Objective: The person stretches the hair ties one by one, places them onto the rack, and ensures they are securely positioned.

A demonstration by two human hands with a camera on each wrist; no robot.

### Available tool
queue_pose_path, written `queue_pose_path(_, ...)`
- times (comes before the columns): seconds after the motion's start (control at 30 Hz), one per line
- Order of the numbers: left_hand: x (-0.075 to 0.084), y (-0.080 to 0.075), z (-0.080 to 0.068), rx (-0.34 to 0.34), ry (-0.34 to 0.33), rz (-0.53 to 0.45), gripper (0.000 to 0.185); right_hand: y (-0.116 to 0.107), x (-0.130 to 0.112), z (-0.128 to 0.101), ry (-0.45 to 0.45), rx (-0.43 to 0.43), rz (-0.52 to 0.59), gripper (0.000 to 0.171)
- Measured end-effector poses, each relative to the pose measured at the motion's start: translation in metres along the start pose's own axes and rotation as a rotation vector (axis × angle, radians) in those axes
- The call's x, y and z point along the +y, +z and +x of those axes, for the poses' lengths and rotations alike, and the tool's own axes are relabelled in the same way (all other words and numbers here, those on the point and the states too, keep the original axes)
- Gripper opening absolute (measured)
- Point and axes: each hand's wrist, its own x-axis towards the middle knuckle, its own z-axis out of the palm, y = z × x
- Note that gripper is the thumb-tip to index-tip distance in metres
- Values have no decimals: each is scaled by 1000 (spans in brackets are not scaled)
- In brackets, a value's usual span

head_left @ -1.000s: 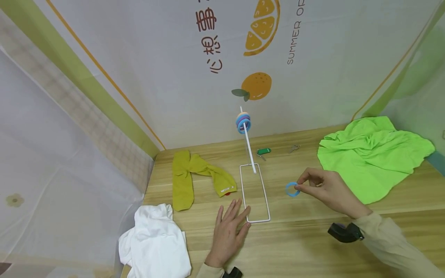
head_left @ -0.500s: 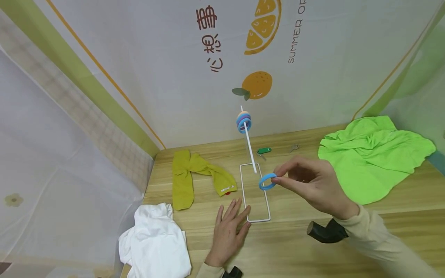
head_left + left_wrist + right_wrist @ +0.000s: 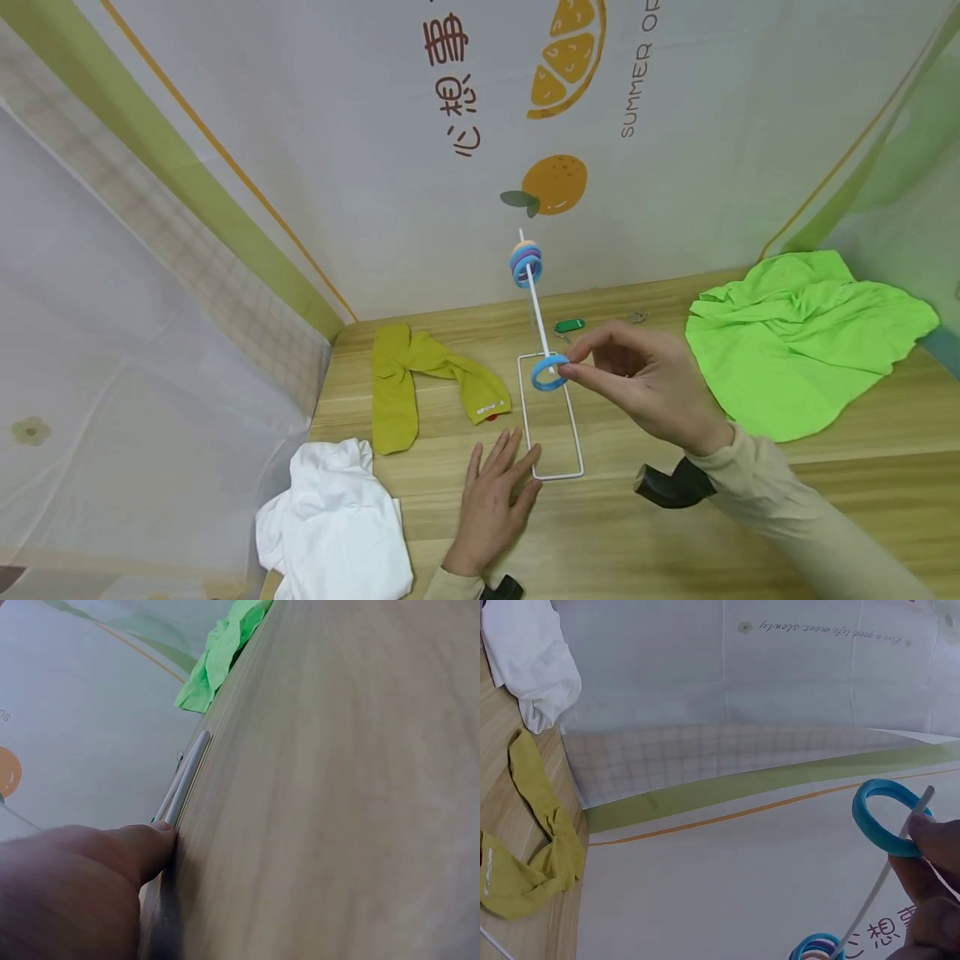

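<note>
My right hand (image 3: 648, 379) pinches a light blue ring (image 3: 536, 377) between thumb and forefinger. In the head view the ring overlaps the near tip of a white rod (image 3: 536, 308); in the right wrist view the rod's tip crosses the ring (image 3: 865, 825) near my thumb. Farther along the rod hang several blue, purple and peach rings (image 3: 517, 257). The rod belongs to a stand with a white rectangular wire base (image 3: 557, 477) on the table. Flat on the wood, my left hand (image 3: 489, 508) has its fingers spread, with fingertips against the base's left side.
A mustard cloth (image 3: 393, 392) and a white cloth (image 3: 345, 517) lie to the left. Bright green fabric (image 3: 787, 342) is bunched at the right. Behind the base are a key with a green tag (image 3: 570, 325) and another small key (image 3: 638, 317). A printed curtain (image 3: 637, 225) closes the back.
My right hand has carried the blue ring leftward from beside the base to the rod's near tip. My left hand has stayed in place.
</note>
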Motion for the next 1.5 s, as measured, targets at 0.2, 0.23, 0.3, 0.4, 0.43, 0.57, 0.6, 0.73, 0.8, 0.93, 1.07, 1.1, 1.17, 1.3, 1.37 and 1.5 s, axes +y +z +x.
queue_pose_path(0.2,0,0,1,2,3,-4,44,1,10,-1,35,-21,3,35)
queue_pose_path(0.23,0,0,1,2,3,-6,44,1,11,-1,37,-22,4,35)
queue_pose_path(0.3,0,0,1,0,2,-5,44,2,14,-1,40,-21,4,33)
queue_pose_path(0.4,0,0,1,-3,-2,-5,43,2,18,1,58,-16,-15,31)
queue_pose_path(0.43,0,0,2,-5,-4,-6,43,2,20,2,60,-13,-20,30)
queue_pose_path(0.57,0,1,2,-6,-5,-10,43,3,25,6,59,12,-38,28)
queue_pose_path(0.6,0,1,2,-6,-4,-10,43,3,27,7,60,21,-39,28)
queue_pose_path(0.73,0,1,2,-4,-2,-9,43,3,33,11,101,37,-60,24)
queue_pose_path(0.8,0,0,2,-7,-3,-6,43,3,36,14,133,38,-70,21)
queue_pose_path(0.93,0,0,2,-9,-2,1,43,1,44,21,178,37,-80,16)
queue_pose_path(1.07,1,0,1,1,8,5,43,1,51,26,181,32,-72,15)
queue_pose_path(1.1,1,0,1,5,11,5,43,1,53,28,180,32,-70,15)
queue_pose_path(1.17,1,0,1,12,15,3,43,1,55,30,176,33,-65,14)
queue_pose_path(1.3,1,-1,1,19,19,7,43,3,60,36,179,27,-46,12)
queue_pose_path(1.37,1,0,1,20,21,10,43,3,63,39,182,18,-45,10)
queue_pose_path(1.5,1,0,1,20,21,10,44,4,68,44,200,14,-58,8)
